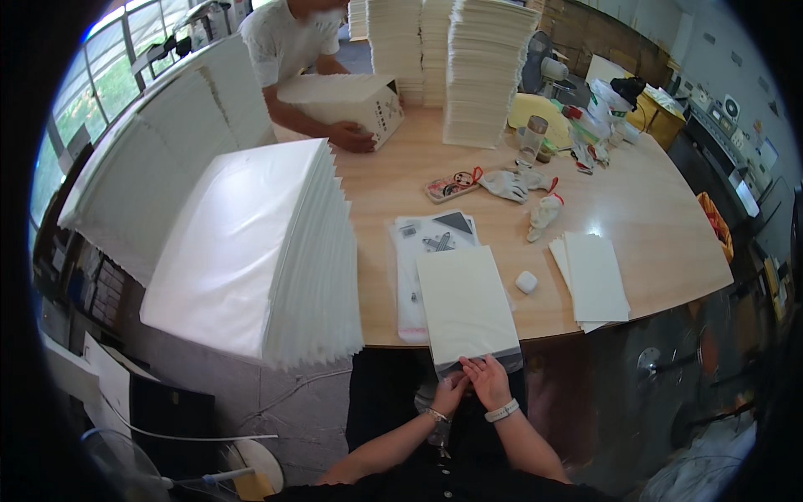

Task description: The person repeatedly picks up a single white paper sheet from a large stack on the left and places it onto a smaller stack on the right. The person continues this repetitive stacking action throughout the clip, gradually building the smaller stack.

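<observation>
Here, left hand and right hand, both pinched shut on the near edge of a flat cream envelope overhanging the wooden desk. Probably light, thin and bendy, likely to sag; best gripped at that near edge. Nearby: clear plastic sleeves, small white case.

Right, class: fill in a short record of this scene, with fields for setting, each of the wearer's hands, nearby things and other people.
Setting: round wooden table
Left hand: pinching the near edge of a white flat packet
Right hand: fingers on the same edge
Nearby: tall stack of white sheets, small white case, work gloves
Other people: a person across the table holding a white box
</observation>
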Demonstrator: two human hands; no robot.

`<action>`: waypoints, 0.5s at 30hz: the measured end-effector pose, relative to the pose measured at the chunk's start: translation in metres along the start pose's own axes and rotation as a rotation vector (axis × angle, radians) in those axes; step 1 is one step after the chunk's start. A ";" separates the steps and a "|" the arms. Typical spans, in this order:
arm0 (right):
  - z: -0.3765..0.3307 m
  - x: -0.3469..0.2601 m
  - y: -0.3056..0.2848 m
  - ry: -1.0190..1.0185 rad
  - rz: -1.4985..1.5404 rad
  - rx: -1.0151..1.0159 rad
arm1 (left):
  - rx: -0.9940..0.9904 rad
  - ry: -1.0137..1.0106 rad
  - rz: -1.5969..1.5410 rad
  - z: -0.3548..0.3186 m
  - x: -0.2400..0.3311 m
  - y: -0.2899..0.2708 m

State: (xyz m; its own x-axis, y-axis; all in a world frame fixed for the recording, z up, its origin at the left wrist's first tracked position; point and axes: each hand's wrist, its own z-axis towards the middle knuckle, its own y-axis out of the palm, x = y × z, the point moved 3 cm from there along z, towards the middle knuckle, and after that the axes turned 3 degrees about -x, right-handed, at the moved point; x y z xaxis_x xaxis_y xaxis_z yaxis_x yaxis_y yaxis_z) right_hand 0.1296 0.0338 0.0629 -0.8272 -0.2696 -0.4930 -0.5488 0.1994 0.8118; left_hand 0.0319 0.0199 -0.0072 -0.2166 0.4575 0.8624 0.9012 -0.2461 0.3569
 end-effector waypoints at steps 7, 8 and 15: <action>-0.023 -0.018 0.013 -0.211 -1.307 -0.013 | 0.166 0.019 -0.168 -0.027 0.026 -0.041; -0.022 -0.015 0.031 -0.517 -1.495 -0.106 | 0.136 0.005 -0.102 -0.024 0.023 -0.049; -0.009 0.026 0.064 -0.492 -1.863 -0.435 | 0.243 0.002 -0.307 -0.028 0.026 -0.047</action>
State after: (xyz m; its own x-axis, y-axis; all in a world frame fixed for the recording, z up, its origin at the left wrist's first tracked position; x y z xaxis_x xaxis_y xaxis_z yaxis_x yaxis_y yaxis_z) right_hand 0.0743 0.0312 0.1047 0.6408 0.4189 -0.6433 -0.6269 -0.1981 -0.7535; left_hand -0.0266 0.0193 0.0089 -0.4907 0.4766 0.7295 0.8568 0.1116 0.5034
